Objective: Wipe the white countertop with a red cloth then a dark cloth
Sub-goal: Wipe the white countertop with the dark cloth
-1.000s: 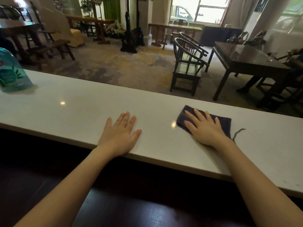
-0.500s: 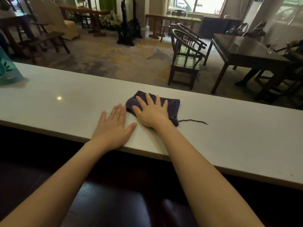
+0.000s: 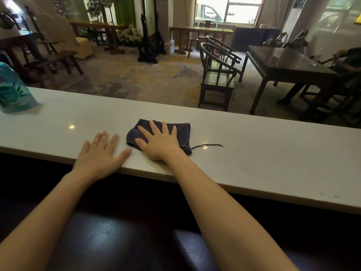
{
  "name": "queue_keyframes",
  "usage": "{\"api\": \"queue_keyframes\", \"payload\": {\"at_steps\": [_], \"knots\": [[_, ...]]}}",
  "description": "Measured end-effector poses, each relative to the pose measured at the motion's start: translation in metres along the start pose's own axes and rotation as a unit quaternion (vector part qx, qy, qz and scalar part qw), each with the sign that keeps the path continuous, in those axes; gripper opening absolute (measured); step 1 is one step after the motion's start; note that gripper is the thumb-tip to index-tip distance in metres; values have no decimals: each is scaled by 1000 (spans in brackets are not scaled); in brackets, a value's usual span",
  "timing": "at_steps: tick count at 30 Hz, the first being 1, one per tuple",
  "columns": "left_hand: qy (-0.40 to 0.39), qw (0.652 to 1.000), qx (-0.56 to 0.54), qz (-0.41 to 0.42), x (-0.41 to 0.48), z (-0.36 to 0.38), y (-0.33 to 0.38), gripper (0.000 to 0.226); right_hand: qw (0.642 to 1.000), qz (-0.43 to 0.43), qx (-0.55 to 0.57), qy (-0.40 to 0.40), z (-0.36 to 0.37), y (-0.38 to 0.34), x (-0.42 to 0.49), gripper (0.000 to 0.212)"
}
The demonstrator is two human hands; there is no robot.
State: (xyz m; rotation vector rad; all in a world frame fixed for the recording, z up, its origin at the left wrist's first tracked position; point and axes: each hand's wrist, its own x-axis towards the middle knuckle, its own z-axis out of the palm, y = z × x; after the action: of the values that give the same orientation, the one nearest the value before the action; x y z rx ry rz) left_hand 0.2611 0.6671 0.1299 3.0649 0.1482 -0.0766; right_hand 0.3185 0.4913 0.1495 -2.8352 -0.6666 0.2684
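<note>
so the white countertop (image 3: 254, 145) runs across the whole view like a long bar, near edge dropping off to a dark wood surface (image 3: 121, 237) below. the dark cloth (image 3: 181, 132) sits about mid-counter, crumpled into a rough rectangle, with one loose thread (image 3: 208, 146) trailing off toward 3 o'clock from its near right corner.

right hand (image 3: 159, 142) is flat on top of the cloth, palm down, fingers spread wide and pointing roughly to 12 o'clock, pressing it onto the counter rather than gripping it. the cloth sticks out past the fingertips and at both sides of the hand.

left hand (image 3: 101, 154) is just at 9 o'clock of the cloth, also flat and wide open, palm on the bare counter right at the near edge, holding nothing. its thumb tip is very close to the cloth's near left corner but i can't tell if they actually touch.

way out at 9 o'clock, at the frame edge, there's a teal bottle (image 3: 13, 90) standing on the counter, partly cropped, well apart from both hands.

past the counter at 12 to 2 o'clock is a dining room with dark wooden chairs (image 3: 216, 75) and a dark table (image 3: 289, 65). no red cloth anywhere that i can see.
</note>
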Motion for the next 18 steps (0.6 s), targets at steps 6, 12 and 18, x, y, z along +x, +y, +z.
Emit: {"api": "queue_keyframes", "payload": {"at_steps": [6,12,18], "knots": [[7,1000,-6,13,5,0,-29,87,1000,-17,-8,18,13,-29,8,59],[17,999,-16,-25,10,-3,-55,89,999,-33,-17,15,19,-50,25,58],[42,998,-34,-13,9,2,-55,69,999,-47,-21,4,22,-66,44,54]]}}
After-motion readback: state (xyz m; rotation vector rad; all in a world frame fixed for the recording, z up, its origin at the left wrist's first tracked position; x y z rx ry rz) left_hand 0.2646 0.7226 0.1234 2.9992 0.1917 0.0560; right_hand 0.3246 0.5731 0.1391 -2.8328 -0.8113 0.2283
